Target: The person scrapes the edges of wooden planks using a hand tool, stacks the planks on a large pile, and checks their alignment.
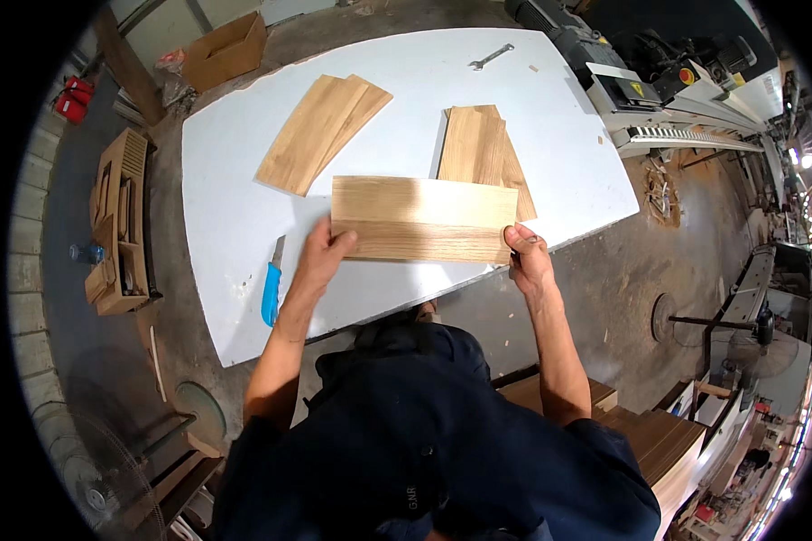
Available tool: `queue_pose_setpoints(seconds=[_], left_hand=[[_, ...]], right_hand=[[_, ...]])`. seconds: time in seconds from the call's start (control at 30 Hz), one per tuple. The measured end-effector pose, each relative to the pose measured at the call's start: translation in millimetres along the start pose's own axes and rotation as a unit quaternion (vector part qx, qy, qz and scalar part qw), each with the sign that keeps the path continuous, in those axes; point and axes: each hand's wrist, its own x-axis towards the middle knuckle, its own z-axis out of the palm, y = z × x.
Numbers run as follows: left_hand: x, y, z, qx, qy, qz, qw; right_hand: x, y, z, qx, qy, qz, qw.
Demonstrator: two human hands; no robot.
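Observation:
A light wooden board (424, 219) with a darker grain band is held level above the front of the white table. My left hand (320, 255) grips its left end, thumb on top. At the right end, my right hand (529, 252) pinches the lower corner, its other fingers curled underneath. Beyond it lie two overlapping boards (311, 131) on the left and another overlapping stack of boards (474, 144) on the right, partly covered by the held one. A blue-handled knife (272, 290) rests on the table beside my left forearm.
The white table (230, 180) carries a wrench (491, 58) near its far edge. Machinery (641, 90) stands beyond its right corner. A cardboard box (226, 52) and a wooden rack (122, 225) are on the left. Stacked boards (663, 442) sit by my right elbow, a fan (95, 491) at lower left.

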Motion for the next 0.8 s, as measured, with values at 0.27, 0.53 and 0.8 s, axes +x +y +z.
queue_pose_setpoints(seconds=[0.27, 0.53, 0.8], left_hand=[[24, -42, 76, -0.402, 0.034, -0.167, 0.900], [37, -26, 108, 0.071, -0.130, -0.146, 0.978], [128, -3, -77, 0.610, 0.262, 0.062, 0.746]], right_hand=[[58, -70, -28, -0.253, 0.082, -0.126, 0.956], [12, 5, -79, -0.004, 0.007, -0.083, 0.997], [-39, 57, -110, -0.048, 0.152, 0.029, 0.987]])
